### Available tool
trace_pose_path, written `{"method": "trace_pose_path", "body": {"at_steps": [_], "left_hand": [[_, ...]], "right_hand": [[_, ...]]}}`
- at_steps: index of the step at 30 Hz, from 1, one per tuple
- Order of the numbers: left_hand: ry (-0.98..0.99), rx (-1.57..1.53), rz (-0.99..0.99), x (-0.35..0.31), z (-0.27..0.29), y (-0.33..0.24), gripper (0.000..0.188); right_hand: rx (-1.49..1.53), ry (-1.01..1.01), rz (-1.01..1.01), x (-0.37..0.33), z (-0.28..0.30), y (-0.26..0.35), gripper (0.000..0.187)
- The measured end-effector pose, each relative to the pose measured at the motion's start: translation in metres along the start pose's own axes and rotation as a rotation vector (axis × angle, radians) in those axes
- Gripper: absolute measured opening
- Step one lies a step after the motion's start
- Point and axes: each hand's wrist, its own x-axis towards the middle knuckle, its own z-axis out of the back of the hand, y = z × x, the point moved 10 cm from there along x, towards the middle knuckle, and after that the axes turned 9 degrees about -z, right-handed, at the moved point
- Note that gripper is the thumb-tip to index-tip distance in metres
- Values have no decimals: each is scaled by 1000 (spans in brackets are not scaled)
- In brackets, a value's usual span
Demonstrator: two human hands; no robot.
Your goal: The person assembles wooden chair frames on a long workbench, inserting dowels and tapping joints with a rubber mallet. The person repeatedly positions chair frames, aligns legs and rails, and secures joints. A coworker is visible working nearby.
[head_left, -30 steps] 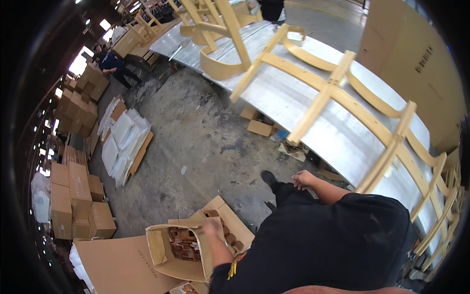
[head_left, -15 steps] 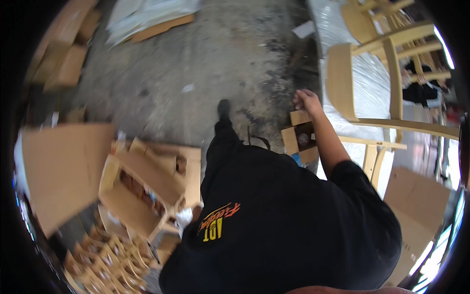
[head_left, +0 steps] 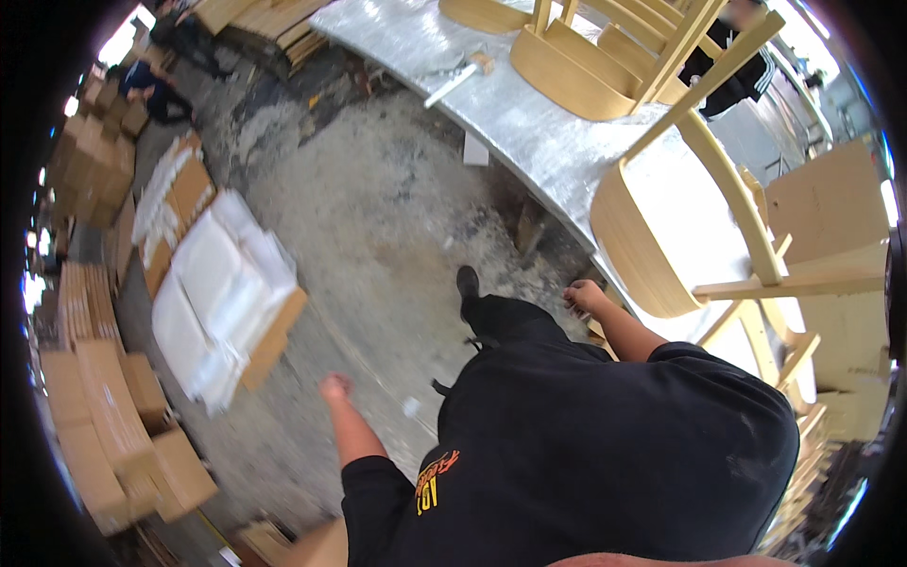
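My right hand (head_left: 581,298) hangs beside the near edge of the long table, its fingers loosely curled with nothing visible in them. Close to it on the table stands a light wooden chair frame (head_left: 642,255), apart from the hand. On the other side of my body, my left hand (head_left: 335,387) hangs over the concrete floor; it is small and smeared, so its fingers do not show clearly. The nearest thing to it is a stack of white-wrapped flat pieces (head_left: 227,255) on cardboard.
The table (head_left: 539,156) has a shiny plastic-wrapped top. More wooden chair frames (head_left: 576,71) stand on it, near a white roll-like tube (head_left: 453,83). Cardboard boxes (head_left: 113,406) pile up at left. People (head_left: 156,90) are at the far left, another person (head_left: 727,71) beyond the table.
My view has swung and moved forward along the table. My left hand has come into sight. The opened box and the chair parts at lower left have left the view. My right hand stays loosely curled.
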Motion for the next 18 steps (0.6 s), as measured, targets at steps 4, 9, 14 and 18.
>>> {"method": "trace_pose_path", "body": {"at_steps": [4,9,14,18], "left_hand": [[-69,-246,-318,128,-80,-209,23],[300,-163,-252,195,-301,-298,23],[693,237,-263,228,-479,-277,22],[964,565,-519,257,-606,-323,25]], "right_hand": [[172,-8,61,77,-7,122,20],[139,-189,162,173,12,300,33],[386,-115,160,235,-1,469,35],[348,-332,56,270,5,568,51]]}}
